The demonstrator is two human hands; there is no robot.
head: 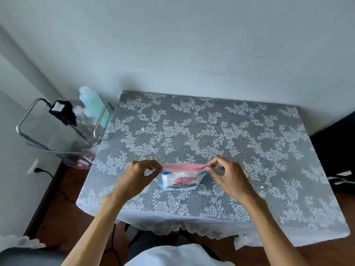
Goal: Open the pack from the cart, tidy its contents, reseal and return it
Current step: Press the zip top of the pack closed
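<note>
Pack (180,179) of what looks like white cotton pads stands upright near the table's (249,198) front edge, a little left of its middle, on the grey lace cloth. I can make out a red label patch with blurred lettering across its front, a blue mark at the upper left with what may be "100" under it, and a dark picture along the bottom; none of the words read clearly. White contents show through the clear film. Its pink top strip (184,167) is stretched flat between my two hands.

My left hand (137,178) pinches the left end of that strip between thumb and fingertips, the other fingers curled. My right hand (229,175) pinches the right end the same way. I cannot tell whether the strip is sealed or parted.

Farther off, past the table's left edge, a metal-framed cart (57,129) holds a tall pale green bottle (94,104), a black box (63,112) with something white in its top, and some clear small items I cannot identify.
</note>
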